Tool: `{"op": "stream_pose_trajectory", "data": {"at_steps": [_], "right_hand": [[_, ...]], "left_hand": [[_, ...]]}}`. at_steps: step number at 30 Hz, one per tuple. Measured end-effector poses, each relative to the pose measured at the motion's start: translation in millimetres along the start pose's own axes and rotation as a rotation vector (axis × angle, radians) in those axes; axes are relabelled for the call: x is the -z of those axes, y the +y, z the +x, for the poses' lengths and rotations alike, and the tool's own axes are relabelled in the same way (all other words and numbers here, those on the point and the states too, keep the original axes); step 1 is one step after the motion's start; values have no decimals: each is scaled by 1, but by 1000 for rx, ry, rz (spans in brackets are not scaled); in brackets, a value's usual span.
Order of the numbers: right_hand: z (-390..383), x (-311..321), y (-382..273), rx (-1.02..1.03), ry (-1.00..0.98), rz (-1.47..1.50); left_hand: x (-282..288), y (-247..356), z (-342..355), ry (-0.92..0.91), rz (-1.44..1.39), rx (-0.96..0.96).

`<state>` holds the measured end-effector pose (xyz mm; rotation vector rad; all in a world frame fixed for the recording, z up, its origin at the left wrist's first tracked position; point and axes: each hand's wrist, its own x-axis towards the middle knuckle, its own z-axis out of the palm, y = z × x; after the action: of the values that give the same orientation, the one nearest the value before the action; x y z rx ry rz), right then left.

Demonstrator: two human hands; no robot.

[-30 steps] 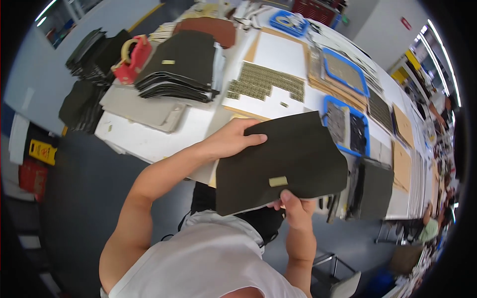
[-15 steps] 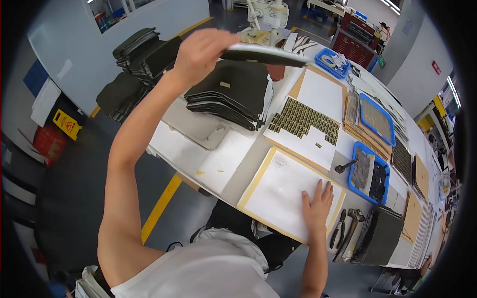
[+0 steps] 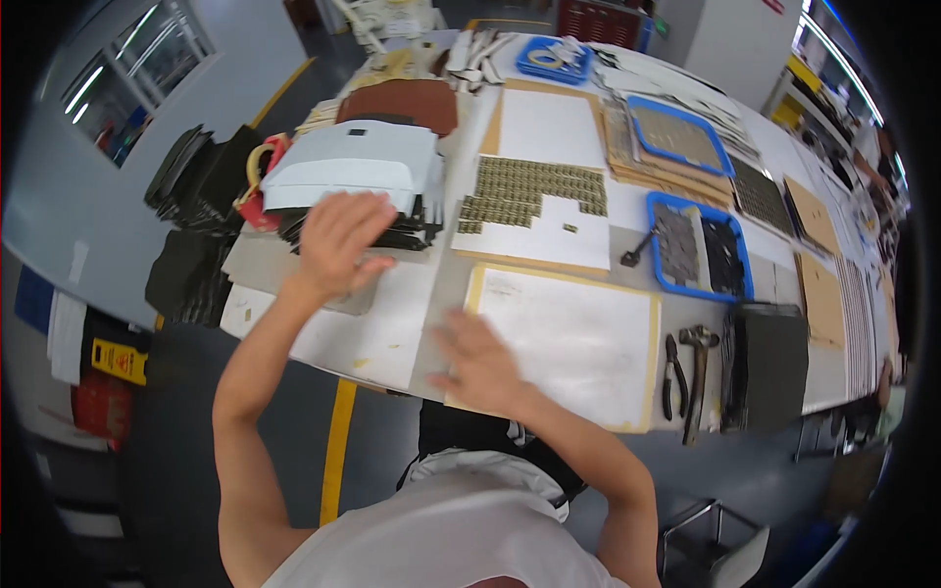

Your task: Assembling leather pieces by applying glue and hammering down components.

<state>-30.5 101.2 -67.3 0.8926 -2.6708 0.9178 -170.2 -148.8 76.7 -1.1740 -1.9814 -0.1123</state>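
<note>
- Left hand (image 3: 345,240) is wide and empty before the stack (image 3: 417,227); contact is unclear.
- Right hand (image 3: 478,361), blurred, is wide, empty, over the left edge of the board (image 3: 583,343).
- White sheet (image 3: 358,159) lies atop the stack on the bench (image 3: 294,330).

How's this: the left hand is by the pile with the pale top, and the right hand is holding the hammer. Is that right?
No: in the head view, the right hand isn't holding the hammer; it's open near the left edge of the white board, and the hammer lies beside the pliers. The left hand is by the pale-topped pile.
</note>
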Motion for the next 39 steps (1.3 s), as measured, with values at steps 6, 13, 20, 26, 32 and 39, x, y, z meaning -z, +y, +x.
{"op": "stream_pose_trajectory", "data": {"at_steps": [6, 13, 20, 26, 32, 39], "right_hand": [[-25, 22, -77, 132, -484, 651], [-150, 154, 7, -520, 413, 145], [-336, 285, 38, -812, 432, -580], [-345, 321, 64, -868, 229, -436], [-356, 341, 73, -961, 136, -369], [-353, 348, 49, -884, 146, -449]], "left_hand": [[-85, 137, 30, -280, -581, 26], [-105, 124, 5, -198, -299, 79], [-33, 54, 17, 64, 109, 94], [28, -27, 6, -127, 287, 172], [21, -44, -1, -98, 154, 358], [-2, -25, 14, -135, 177, 272]]}}
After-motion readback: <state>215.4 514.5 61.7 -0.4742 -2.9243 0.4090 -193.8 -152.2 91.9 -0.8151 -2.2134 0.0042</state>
